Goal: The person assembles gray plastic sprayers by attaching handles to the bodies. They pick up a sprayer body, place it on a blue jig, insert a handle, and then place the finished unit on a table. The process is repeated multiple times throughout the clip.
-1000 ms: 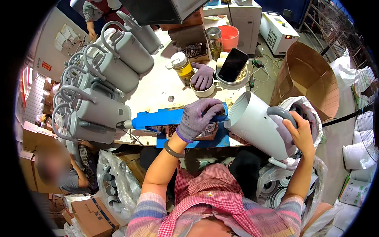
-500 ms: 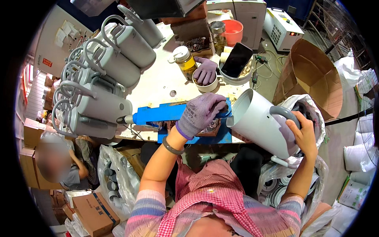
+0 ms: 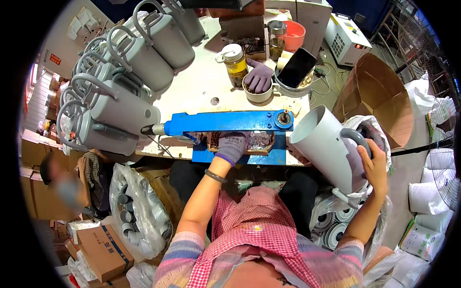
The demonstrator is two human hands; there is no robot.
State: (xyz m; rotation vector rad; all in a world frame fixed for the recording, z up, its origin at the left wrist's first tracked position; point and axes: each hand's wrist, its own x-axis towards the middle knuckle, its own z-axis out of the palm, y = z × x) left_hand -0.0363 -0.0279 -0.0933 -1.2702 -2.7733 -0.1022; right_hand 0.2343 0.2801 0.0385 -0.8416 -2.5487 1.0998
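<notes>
My right hand (image 3: 373,163), bare, is wrapped round the dark grey handle (image 3: 356,139) of a light grey pitcher body (image 3: 322,148). The pitcher body is tilted, its open mouth up and to the left, beside the right end of a blue press arm (image 3: 225,122). My left hand (image 3: 232,148), in a purple-grey glove, reaches under that arm into a low tray of small metal parts (image 3: 260,140). Its fingers are hidden by the arm and the tray. The tray stands on the blue base (image 3: 276,157) of the press.
Finished grey pitchers (image 3: 127,113) crowd the table's left side. Farther back are a cup (image 3: 259,94) with a purple glove, a jar (image 3: 234,67), a phone (image 3: 297,68) and a red tub (image 3: 295,36). A bag of grey parts (image 3: 139,216) and a co-worker (image 3: 72,180) are at left.
My left hand has left the right end of the blue arm and moved down and left into the parts tray. My right hand keeps its hold on the pitcher body. The co-worker has shifted.
</notes>
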